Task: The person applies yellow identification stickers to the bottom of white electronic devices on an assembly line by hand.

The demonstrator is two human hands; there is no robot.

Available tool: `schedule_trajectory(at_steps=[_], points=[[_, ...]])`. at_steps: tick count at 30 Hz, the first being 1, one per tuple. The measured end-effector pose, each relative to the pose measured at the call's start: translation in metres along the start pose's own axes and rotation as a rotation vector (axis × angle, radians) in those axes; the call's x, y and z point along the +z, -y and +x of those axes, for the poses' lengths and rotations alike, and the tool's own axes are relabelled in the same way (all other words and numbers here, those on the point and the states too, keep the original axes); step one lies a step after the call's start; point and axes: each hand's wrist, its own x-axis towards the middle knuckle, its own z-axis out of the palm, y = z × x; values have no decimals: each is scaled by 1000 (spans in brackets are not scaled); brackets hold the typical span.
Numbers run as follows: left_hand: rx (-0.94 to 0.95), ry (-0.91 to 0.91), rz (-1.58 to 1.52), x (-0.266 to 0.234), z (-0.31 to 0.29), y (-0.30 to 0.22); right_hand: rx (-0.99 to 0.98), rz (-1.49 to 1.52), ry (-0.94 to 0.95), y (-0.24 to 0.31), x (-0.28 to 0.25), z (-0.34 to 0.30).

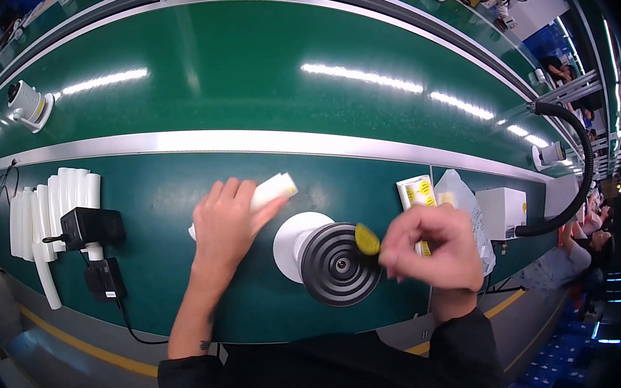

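Smooth green bench (154, 201) beneath ridged black disc (341, 264), white roll (273, 190), rounded yellow label (366, 240).

On the tabletop (151, 209), a wide free stretch lies between the left grip (227, 217) and the black adapters (104, 280); only a thin cable (139, 339) crosses near its front edge. Further left, the white tubes (47, 212) block the way. In the middle, the black ringed disc (325, 267) and its white base (285, 245) obstruct a low, straight crossing between both grips, but behind them there is open room up to the metal rail (245, 138). The right grip (435, 245) hangs over the passage beside the disc. Beyond it, sticker sheets (416, 190), a plastic bag (478, 215) and a white box (498, 213) crowd together.
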Motion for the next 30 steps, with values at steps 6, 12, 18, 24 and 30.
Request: schedule_trajectory(at_steps=[6, 12, 18, 24, 30], points=[[-28, 210, 84, 1, -23, 5, 194, -50, 458, 15, 4, 10], [32, -102, -223, -11, -26, -4, 192, -242, 328, 3, 6, 15], [284, -156, -593, -39, -32, -31, 164, -367, 262, 6, 8, 15], [385, -23, -550, -47, -28, -40, 118, -408, 254, 7, 7, 14], [404, 24, -528, -46, -26, -43, 99, -411, 263, 6, 8, 14]])
